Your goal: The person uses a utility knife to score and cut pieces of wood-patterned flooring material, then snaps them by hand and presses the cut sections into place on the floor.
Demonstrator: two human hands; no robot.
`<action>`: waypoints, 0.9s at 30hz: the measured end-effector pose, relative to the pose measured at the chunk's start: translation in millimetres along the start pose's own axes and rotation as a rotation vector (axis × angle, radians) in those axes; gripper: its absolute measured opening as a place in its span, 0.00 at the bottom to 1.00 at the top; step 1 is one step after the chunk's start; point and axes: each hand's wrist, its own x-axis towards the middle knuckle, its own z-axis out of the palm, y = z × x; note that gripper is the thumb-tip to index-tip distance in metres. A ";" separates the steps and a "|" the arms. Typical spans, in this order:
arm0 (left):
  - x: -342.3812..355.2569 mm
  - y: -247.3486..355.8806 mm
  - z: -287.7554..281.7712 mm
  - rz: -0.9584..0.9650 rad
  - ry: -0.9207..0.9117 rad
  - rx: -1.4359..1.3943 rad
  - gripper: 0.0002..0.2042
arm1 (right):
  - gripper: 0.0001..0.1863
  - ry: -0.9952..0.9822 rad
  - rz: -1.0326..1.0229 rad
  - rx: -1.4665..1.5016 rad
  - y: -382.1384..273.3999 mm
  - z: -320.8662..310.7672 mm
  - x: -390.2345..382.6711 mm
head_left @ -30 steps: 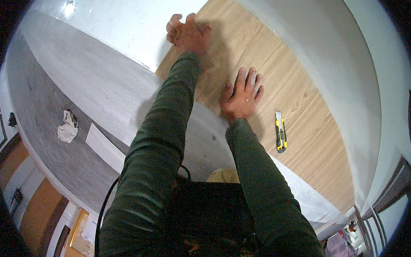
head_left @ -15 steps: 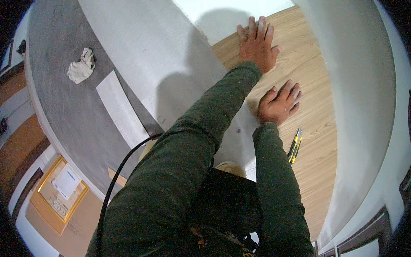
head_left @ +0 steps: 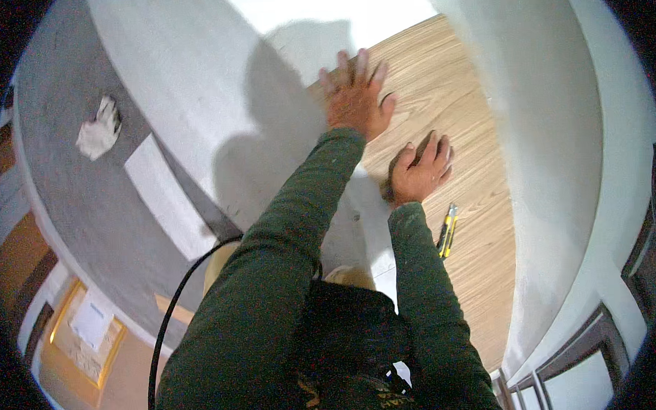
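Note:
A light-brown wood-grain sheet lies in front of me, its far edge against a white area. My left hand is spread flat near the sheet's far left corner, its fingertips around the far edge. Nearer to me and to the right, my right hand rests on the same sheet with fingers stretched out. Neither hand holds anything. Just below the right hand lies a yellow and black utility knife on the wood-grain surface, partly beside my sleeve.
A pale grey wall rises along the sheet's right side. On the left, the dark grey floor carries a crumpled whitish cloth and a pale rectangular strip. A black cable loops by my left arm. A gold-edged frame stands lower left.
My left hand has slid left and slightly nearer along the sheet's far edge. My right hand stays at about the same spot on the sheet. The whole view has shifted a little.

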 end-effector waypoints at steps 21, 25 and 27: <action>9.7 11.1 -13.7 -0.022 -0.203 -0.008 0.33 | 0.27 -0.061 -0.441 0.119 -29.3 43.9 207.9; 11.9 7.4 -10.1 -0.028 -0.184 -0.013 0.33 | 0.27 -0.285 -0.433 0.354 -37.2 29.8 232.6; 12.5 6.9 -8.3 -0.029 -0.167 -0.040 0.33 | 0.26 -0.366 -0.658 0.392 -40.9 26.9 252.0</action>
